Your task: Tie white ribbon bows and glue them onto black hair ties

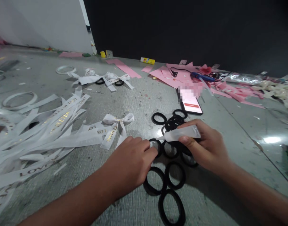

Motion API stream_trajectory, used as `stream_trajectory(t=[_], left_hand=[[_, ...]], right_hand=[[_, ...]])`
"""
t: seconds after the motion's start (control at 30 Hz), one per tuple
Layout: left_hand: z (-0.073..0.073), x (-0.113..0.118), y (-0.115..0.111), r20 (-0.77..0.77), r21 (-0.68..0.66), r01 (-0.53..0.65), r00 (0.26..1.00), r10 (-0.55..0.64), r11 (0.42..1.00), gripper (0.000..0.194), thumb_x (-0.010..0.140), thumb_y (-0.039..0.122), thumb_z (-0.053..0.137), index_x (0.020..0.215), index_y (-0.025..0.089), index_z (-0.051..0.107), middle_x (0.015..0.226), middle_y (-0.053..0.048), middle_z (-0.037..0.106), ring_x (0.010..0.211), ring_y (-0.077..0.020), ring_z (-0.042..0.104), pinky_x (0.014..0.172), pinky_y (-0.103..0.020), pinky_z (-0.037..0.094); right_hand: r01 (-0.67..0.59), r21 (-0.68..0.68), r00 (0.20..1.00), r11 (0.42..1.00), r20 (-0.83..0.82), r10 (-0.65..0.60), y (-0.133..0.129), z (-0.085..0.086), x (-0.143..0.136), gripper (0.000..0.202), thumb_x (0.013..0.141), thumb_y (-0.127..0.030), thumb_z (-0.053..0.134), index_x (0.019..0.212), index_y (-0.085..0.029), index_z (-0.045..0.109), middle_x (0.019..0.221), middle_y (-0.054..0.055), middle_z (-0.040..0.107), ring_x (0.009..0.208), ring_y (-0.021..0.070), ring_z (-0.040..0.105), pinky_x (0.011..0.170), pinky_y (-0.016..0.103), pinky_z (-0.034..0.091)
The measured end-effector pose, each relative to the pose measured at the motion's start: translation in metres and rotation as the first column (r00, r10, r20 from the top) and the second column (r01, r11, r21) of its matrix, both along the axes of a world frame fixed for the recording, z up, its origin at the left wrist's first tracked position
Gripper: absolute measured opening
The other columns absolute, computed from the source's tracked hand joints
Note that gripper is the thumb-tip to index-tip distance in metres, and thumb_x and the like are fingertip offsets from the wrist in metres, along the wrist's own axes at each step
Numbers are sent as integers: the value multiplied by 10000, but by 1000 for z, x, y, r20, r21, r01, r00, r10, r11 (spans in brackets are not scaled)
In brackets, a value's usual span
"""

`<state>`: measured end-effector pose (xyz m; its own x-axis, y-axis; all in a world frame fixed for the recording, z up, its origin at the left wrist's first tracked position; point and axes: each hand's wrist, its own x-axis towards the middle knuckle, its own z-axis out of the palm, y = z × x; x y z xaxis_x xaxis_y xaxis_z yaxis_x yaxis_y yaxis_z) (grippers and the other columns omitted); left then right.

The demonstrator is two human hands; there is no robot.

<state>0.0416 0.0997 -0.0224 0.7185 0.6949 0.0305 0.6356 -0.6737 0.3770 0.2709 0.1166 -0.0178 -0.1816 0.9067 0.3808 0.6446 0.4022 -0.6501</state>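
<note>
My right hand (pixel 206 149) is closed around a small translucent glue tube (pixel 180 134), its thin nozzle pointing left. The nozzle tip is at the top of a black hair tie (pixel 160 150), which the fingers of my left hand (pixel 132 160) pinch. Whether glue is coming out is too small to tell. Several more black hair ties (pixel 161 205) lie beneath and around both hands, some heaped behind the tube. Just left of my left hand rests a white ribbon bow (pixel 118 121) with gold lettering.
Printed white ribbon strips (pixel 52 125) spread over the left side. Farther back lie finished-looking bows (pixel 108 80) on black ties and a ribbon roll (pixel 66 69). A phone (pixel 192 106), pink paper scraps (pixel 163 77), a blue corded tool (pixel 202 77) and a yellow glue stick (pixel 148 61) sit toward the dark panel.
</note>
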Motion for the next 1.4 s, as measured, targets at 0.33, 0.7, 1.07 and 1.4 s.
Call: stream_trajectory(t=[0.33, 0.7, 1.07, 1.4], left_hand=[[2, 0, 0, 13, -9, -6, 1000, 6, 1000, 211, 961, 220, 416, 905, 168, 613, 863, -51, 596, 773, -200, 511, 697, -367, 377], [-2, 0, 1, 54, -13, -11, 998, 12, 1000, 199, 949, 191, 419, 902, 177, 612, 857, -53, 594, 762, -196, 502, 679, -348, 348], [0, 0, 2, 14, -68, 2, 1000, -1, 998, 175, 940, 192, 420, 903, 177, 590, 888, -56, 588, 792, -212, 506, 696, -360, 329], [1, 0, 2, 12, -111, 2, 1000, -1, 994, 213, 946, 186, 384, 918, 178, 595, 890, -64, 588, 794, -218, 496, 703, -367, 331]], right_hand=[[121, 40, 991, 992, -57, -119, 1, -4, 1, 215, 840, -458, 647, 819, -250, 599, 610, -13, 588, 503, 145, 522, 446, 273, 386], [-45, -157, 917, 987, -398, -22, 4, -4, 3, 261, 787, -387, 726, 929, -275, 538, 571, -39, 617, 404, 155, 558, 358, 275, 427], [46, -38, 920, 998, -387, -57, 0, -6, 11, 197, 804, -344, 707, 839, -254, 536, 612, -43, 510, 425, 99, 435, 356, 240, 324], [-95, -267, 825, 959, -560, -74, 4, -8, 8, 322, 757, -324, 777, 1004, -262, 580, 525, -49, 582, 387, 139, 547, 344, 242, 410]])
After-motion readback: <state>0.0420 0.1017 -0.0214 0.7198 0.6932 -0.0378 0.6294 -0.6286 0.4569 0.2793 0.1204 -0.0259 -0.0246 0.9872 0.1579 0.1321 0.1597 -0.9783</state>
